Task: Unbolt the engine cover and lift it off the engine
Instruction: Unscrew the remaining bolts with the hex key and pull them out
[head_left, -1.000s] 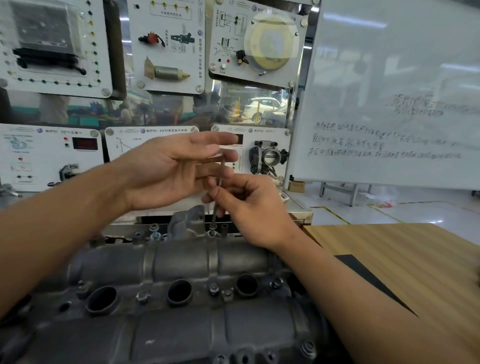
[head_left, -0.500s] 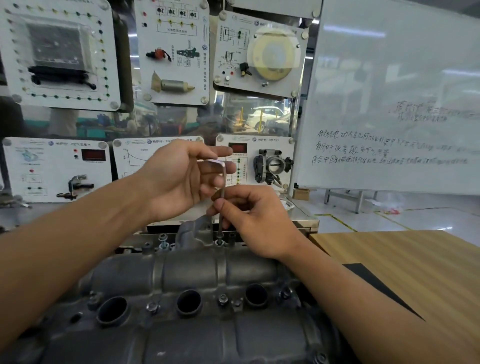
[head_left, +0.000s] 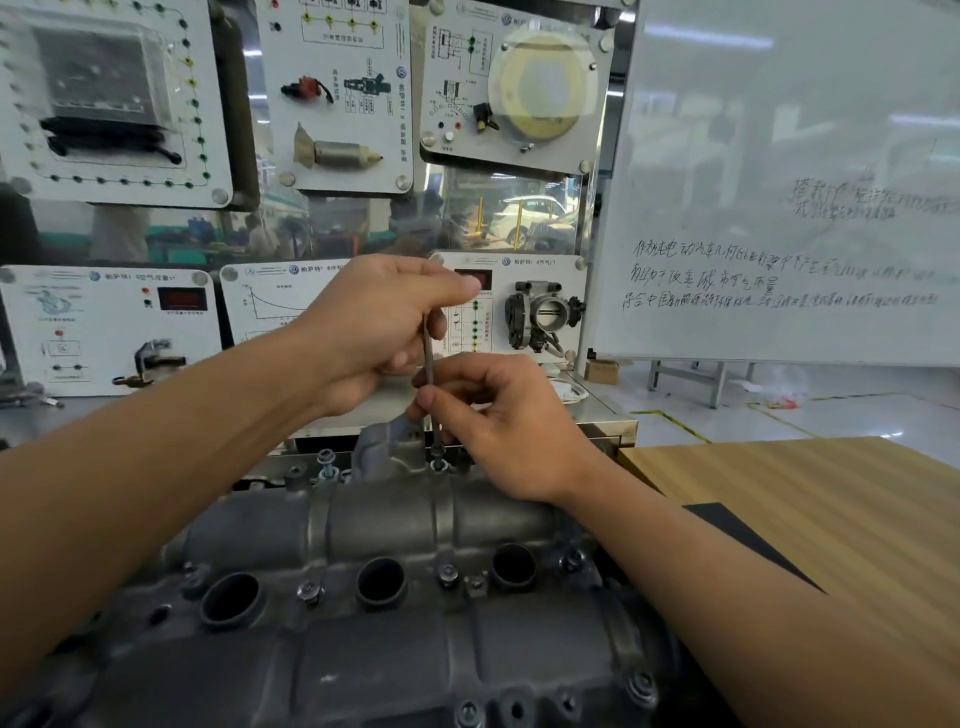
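A grey cast engine cover (head_left: 374, 525) with three round plug holes fills the lower middle of the head view. A thin hex key (head_left: 429, 358) stands upright in a bolt (head_left: 438, 461) on the cover's far edge. My left hand (head_left: 374, 322) grips the top of the key, fingers curled over its short arm. My right hand (head_left: 498, 421) pinches the key's shaft lower down, just above the bolt. More bolts (head_left: 448, 574) sit along the cover's near rows.
A wooden table (head_left: 810, 519) with a black mat (head_left: 748, 540) lies to the right. Training panels (head_left: 337, 93) with mounted car parts stand behind the engine, and a whiteboard (head_left: 789, 182) with writing stands at the back right.
My left hand has turned at the top of the key, its fingers now closed over it. The right hand stays on the shaft. The camera has tilted slightly, so the scene sits lower.
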